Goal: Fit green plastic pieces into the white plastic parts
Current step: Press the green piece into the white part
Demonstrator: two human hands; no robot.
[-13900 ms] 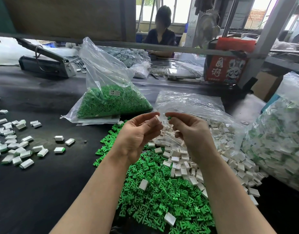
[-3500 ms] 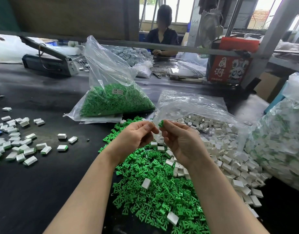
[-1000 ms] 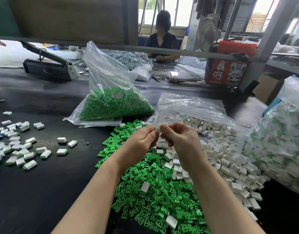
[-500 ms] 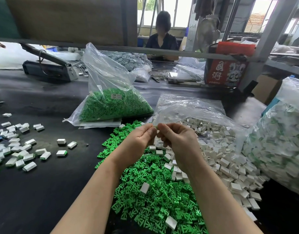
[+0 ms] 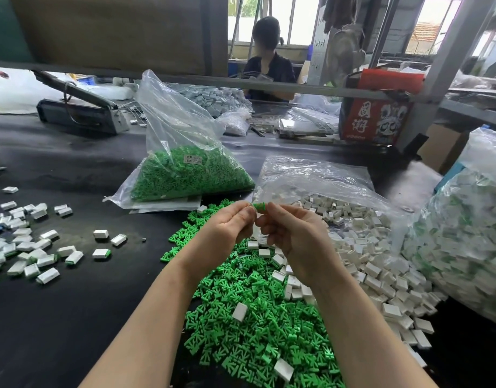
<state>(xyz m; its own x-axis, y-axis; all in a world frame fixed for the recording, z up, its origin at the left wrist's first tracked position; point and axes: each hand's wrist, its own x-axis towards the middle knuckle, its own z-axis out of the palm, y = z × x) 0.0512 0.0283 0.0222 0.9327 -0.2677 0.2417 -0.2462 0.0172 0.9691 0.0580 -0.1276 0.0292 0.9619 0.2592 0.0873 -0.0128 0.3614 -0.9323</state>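
Note:
Both hands are raised together above the piles. My right hand (image 5: pixel 290 233) pinches a small green plastic piece (image 5: pixel 259 206) at its fingertips. My left hand (image 5: pixel 227 228) has its fingers curled right against it; what they hold is hidden, so I cannot tell whether a white part is in them. Below lies a heap of loose green pieces (image 5: pixel 255 326), and to its right a heap of white plastic parts (image 5: pixel 364 247) spills from an open clear bag. Fitted white-and-green parts (image 5: pixel 31 247) lie scattered at the left.
A clear bag of green pieces (image 5: pixel 185 172) stands behind the heaps. A large bag of fitted parts (image 5: pixel 465 242) fills the right edge. A heat sealer (image 5: pixel 78 113) sits far left, a red box (image 5: pixel 378 113) far right. A person sits across the black table (image 5: pixel 59 317).
Over the last second the hands stayed together at the same height. The green piece now shows plainly between the fingertips, where half a second ago it was almost hidden.

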